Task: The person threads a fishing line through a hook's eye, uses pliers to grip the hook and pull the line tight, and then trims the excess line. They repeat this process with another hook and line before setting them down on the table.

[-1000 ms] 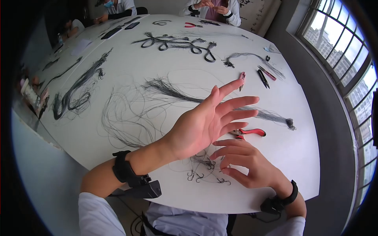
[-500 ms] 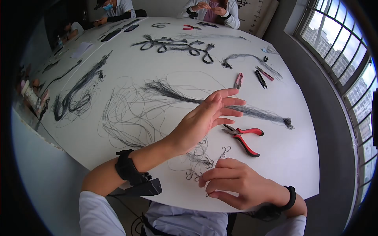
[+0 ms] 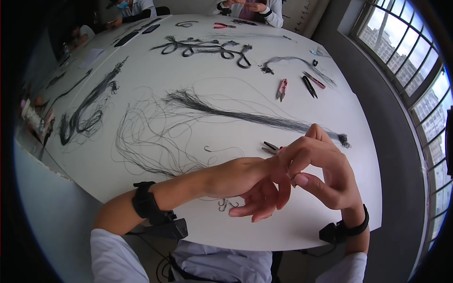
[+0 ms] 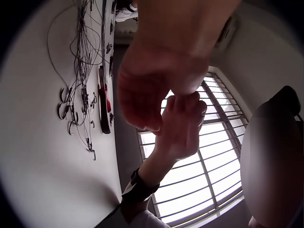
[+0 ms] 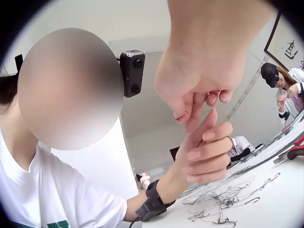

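Observation:
My right hand (image 3: 325, 174) bends its index finger and thumb together, pinching a small thin curved piece like a fish hook (image 3: 291, 175). Against those fingertips stands my left hand (image 3: 257, 184), its other fingers curving down loosely; its thumb tip points up at the right fingertips in the right wrist view. I cannot tell whether the left thumb and index grip it too. Below the hands lie several fish hooks (image 4: 62, 111) on tangled line (image 5: 221, 194). Red-handled pliers (image 4: 104, 102) rest on the table, mostly behind my hands in the head view.
Across the white table (image 3: 141, 85) stretches a bundle of dark line (image 3: 236, 114), its loose strands spreading left. Beyond are pink snips (image 3: 282, 90), black snips (image 3: 309, 87) and a looped dark bundle (image 3: 203, 49). A single hook (image 3: 206, 149) lies left of the pliers. Other people sit at the far side.
My right hand has risen from near the table's front edge to meet the left hand. The left hand has turned from outstretched fingers to fingers curving down, covering much of the pliers.

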Available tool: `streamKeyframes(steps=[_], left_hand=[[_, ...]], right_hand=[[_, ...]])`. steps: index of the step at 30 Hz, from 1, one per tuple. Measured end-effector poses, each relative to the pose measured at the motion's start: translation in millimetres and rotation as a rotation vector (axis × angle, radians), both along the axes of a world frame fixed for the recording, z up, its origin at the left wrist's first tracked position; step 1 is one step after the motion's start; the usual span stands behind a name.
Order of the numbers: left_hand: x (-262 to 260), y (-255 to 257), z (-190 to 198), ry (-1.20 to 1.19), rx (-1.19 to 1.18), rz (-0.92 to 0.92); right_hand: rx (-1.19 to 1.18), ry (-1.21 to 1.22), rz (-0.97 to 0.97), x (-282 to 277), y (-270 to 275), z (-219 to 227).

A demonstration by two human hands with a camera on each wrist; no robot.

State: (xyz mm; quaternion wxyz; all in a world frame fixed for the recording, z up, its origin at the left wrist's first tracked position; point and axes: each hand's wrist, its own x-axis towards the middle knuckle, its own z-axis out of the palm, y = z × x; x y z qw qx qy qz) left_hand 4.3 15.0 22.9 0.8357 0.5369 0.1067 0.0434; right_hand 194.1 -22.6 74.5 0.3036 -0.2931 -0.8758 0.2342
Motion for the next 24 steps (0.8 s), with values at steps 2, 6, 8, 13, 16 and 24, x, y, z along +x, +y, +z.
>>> streamKeyframes(steps=[2, 6, 8, 13, 16, 24], left_hand=[[1, -1, -2, 0.017, -0.036, -0.045], [-1, -2, -1, -0.002, -0.219, -0.115], [-2, -2, 2, 0.015, -0.209, -0.124], [-2, -7, 5, 0.012, -0.109, -0.207], [-3, -12, 14, 0.05, -0.014, -0.254], [-2, -15, 19, -0.036, -0.045, -0.335]], right_hand=[[-0.067, 0.022, -0.017, 4, 1, -2], [-0.199, 0.181, -0.067, 7, 2, -11], [-0.235, 0.242, -0.08, 8, 2, -13], [-0.271, 0.284, -0.032, 10, 3, -14], [-0.36, 0.347, -0.001, 7, 2, -19], [-0.679, 0.422, 0.106, 1, 13, -46]])
